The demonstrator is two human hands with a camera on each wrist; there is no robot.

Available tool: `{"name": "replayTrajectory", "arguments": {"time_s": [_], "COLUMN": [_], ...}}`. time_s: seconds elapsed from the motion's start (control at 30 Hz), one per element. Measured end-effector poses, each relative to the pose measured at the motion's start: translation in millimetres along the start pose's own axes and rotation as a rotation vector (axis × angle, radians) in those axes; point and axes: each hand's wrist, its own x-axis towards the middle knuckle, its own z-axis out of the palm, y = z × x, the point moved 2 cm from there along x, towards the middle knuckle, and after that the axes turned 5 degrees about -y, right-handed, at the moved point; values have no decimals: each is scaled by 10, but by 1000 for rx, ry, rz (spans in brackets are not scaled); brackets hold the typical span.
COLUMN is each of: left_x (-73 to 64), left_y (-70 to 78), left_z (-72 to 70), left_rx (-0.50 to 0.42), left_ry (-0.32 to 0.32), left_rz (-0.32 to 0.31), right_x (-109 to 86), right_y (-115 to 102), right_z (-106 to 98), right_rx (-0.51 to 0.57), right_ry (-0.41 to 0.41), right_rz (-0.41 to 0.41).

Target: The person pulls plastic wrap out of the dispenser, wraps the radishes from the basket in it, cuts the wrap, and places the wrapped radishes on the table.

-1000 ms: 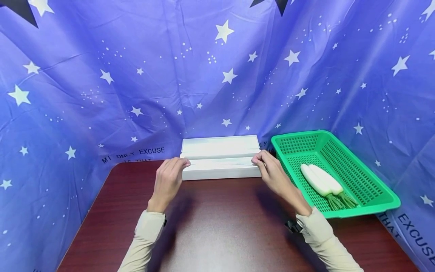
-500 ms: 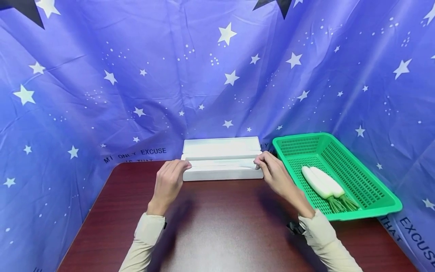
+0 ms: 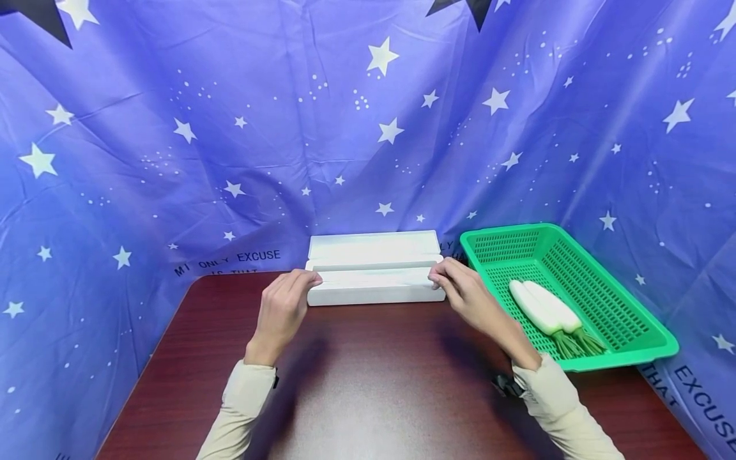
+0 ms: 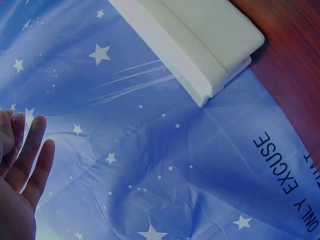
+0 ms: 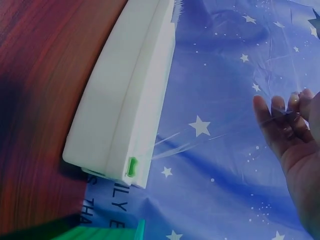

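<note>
A long white cling film dispenser lies at the back of the table, its lid raised behind it. Transparent cling film stretches from the dispenser towards my hands, its creases catching the light in both wrist views. At the left end, my left hand pinches the film between thumb and index finger. My right hand pinches it at the other end. Fingertips of both hands are apart from the white box in the wrist views. Most of the sheet is too clear to make out.
Right of the dispenser stands a green plastic basket, holding two white radishes with green stems. A blue star-patterned curtain hangs close behind and on both sides of the dark red table.
Both hands keep their pinch on the film, almost in place. The right forearm has shifted slightly right, and the head view has moved a little.
</note>
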Motion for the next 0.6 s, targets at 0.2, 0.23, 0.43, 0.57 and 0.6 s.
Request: {"name": "replayTrajectory", "arguments": {"time_s": [0.2, 0.23, 0.43, 0.57, 0.6], "left_x": [21, 25, 26, 10, 7], "left_y": [6, 6, 3, 13, 19], "left_z": [-6, -5, -1, -7, -10], "left_rx": [0, 2, 4, 11, 14], "left_ry": [5, 5, 2, 2, 1], "left_rz": [-1, -3, -7, 4, 7], "right_x": [-28, -37, -86, -83, -81], "right_y": [-32, -38, -86, -115, -121], "right_z": [10, 18, 45, 0, -15], "right_rx": [45, 55, 53, 10, 6], "right_ry": [-56, -69, -124, -107, -104], "right_rz": [-40, -43, -62, -93, -100]}}
